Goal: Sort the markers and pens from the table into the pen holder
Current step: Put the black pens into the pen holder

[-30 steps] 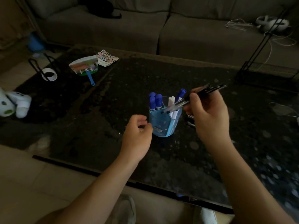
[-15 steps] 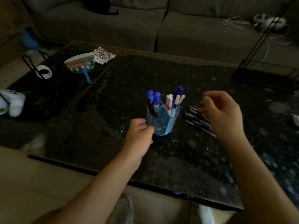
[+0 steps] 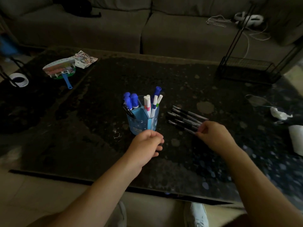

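Observation:
A blue pen holder (image 3: 142, 124) stands mid-table with blue-capped markers (image 3: 131, 101), white markers (image 3: 151, 103) and a black pen (image 3: 128, 111) in it. Several black pens (image 3: 184, 117) lie side by side on the dark table (image 3: 98, 128) just right of the holder. My right hand (image 3: 214, 136) rests at their near ends, fingertips pinched on the closest pens. My left hand (image 3: 146, 144) sits just in front of the holder's base, fingers curled with nothing in them.
A hand fan (image 3: 60, 70) with a blue handle and a printed sheet (image 3: 85, 60) lie far left, with a tape roll (image 3: 18, 79) beyond. A black wire rack (image 3: 246, 69) stands far right. White tissue (image 3: 278, 113) lies at the right edge. A sofa (image 3: 147, 30) runs behind.
My right hand held black pens over the holder, let them go into it, then moved right and down to the pens lying on the table. My left hand drew slightly back from the holder.

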